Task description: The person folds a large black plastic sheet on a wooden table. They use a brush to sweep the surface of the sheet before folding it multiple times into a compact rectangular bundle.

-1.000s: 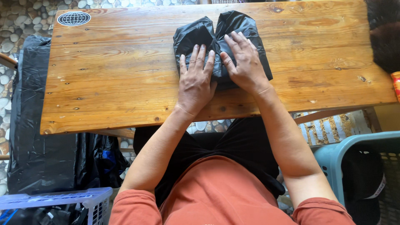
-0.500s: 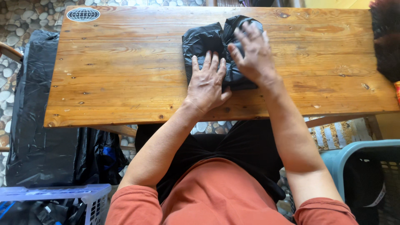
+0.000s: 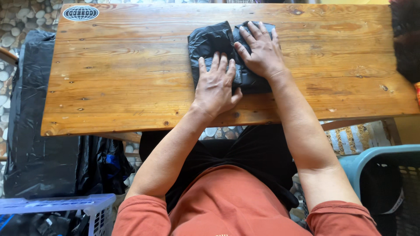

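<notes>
- Hands lie flat on a folded black garment [image 3: 210, 43] that sits on a wooden table [image 3: 122, 87], toward the far edge and a little right of the middle.
- Left hand [image 3: 215, 85] rests palm down on the garment's near left part, fingers spread slightly and pointing away from the body, thumb out to the right over the cloth; the heel of the hand lies on bare wood.
- Right hand [image 3: 259, 50] lies palm down on the garment's right part, fingers stretched toward the far edge and a little fanned.
- Neither hand pinches or grasps anything; both lie open, flat on the cloth.
- The two hands sit just beside each other, the right one farther from the body than the left.
- The garment looks shiny and crumpled, folded into a compact block with a crease running down between its left and right halves.
- A round globe mark [image 3: 81, 13] sits on the table's far left corner, well apart from the garment.
- Black plastic sheeting [image 3: 35, 144] hangs beside and below the table's left end.
- A white basket [image 3: 94, 207] stands at the lower left, with dark things inside.
- A teal basket [image 3: 376, 159] stands at the lower right, holding something dark.
- The person wears an orange-red top [image 3: 227, 205] with short sleeves.
- Pebble flooring [image 3: 17, 22] shows beyond the table's left corner.
</notes>
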